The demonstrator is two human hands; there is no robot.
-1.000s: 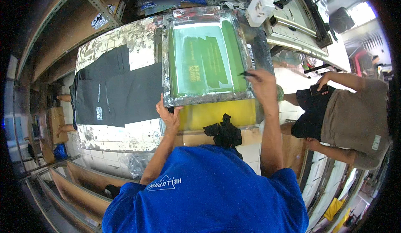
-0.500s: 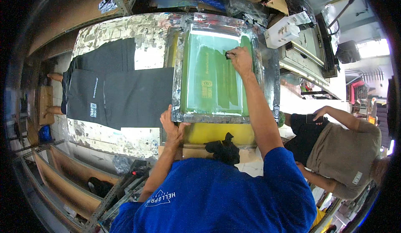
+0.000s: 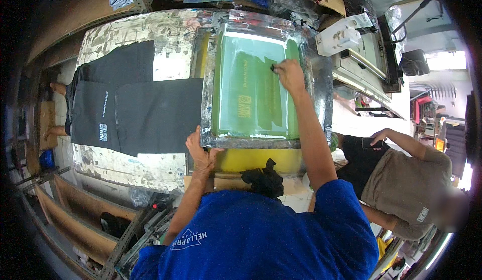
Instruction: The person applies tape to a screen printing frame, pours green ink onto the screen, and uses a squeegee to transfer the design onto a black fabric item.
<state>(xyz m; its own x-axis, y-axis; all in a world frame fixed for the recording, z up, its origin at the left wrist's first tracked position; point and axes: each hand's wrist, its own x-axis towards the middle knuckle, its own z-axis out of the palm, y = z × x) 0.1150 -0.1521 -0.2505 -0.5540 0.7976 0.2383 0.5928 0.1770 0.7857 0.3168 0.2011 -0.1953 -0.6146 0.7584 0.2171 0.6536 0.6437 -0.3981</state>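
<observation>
A screen-printing frame [image 3: 253, 143] with green mesh stands in the middle, its inner area partly smeared with a pale film. My right hand [image 3: 291, 76] is closed in a pinch over the mesh's right part, on a small black wad [image 3: 273, 68] whose kind I cannot make out. My left hand [image 3: 200, 152] grips the frame's near left corner, fingers along its left side and thumb by the front edge. Left of the frame lies dark grey fabric [image 3: 160, 112] with white prints, on a paint-spotted table [image 3: 173, 61].
A crumpled black cloth [image 3: 263, 179] lies in front of the frame, by a yellow surface [image 3: 281, 159]. A white plastic container [image 3: 339, 36] stands at the far right. Wooden shelves [image 3: 75, 214] are at the lower left. Another person [image 3: 401, 182] at the right holds a phone [image 3: 372, 143].
The view has shifted slightly, so the table and frame sit further left. My right hand has moved a little to the right over the mesh; my left keeps its grip on the corner.
</observation>
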